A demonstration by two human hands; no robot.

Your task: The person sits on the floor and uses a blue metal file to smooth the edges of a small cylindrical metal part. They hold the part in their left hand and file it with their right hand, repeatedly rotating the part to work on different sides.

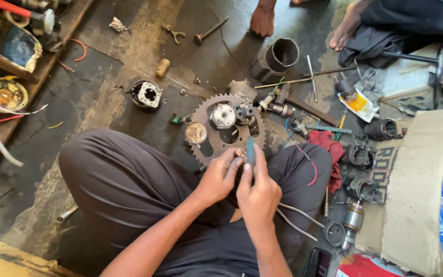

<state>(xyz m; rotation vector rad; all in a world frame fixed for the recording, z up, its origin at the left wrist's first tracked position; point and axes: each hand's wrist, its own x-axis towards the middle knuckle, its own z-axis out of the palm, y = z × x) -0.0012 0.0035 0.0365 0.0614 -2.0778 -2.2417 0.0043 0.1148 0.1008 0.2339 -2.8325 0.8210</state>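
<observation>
I sit cross-legged on a dirty workshop floor. My left hand (220, 177) pinches a small metal part with a copper tip (240, 153) between thumb and fingers. My right hand (257, 187) grips a slim dark tool with a bluish shaft (250, 150), held upright against that part. Both hands meet just above my knees. Right beyond them a large toothed sprocket (204, 114) lies flat, with a round silver part (223, 116), a dark gear-like piece (244, 112) and a brass-coloured disc (196, 133) on it.
A metal cylinder (278, 58) stands past the sprocket, with rods and a valve (210, 31) nearby. A round motor part (147, 94) lies left. Red cloth (329, 146), small motor pieces and cardboard (416, 184) crowd the right. Another person's hand (262, 19) and foot (345, 28) rest at the top.
</observation>
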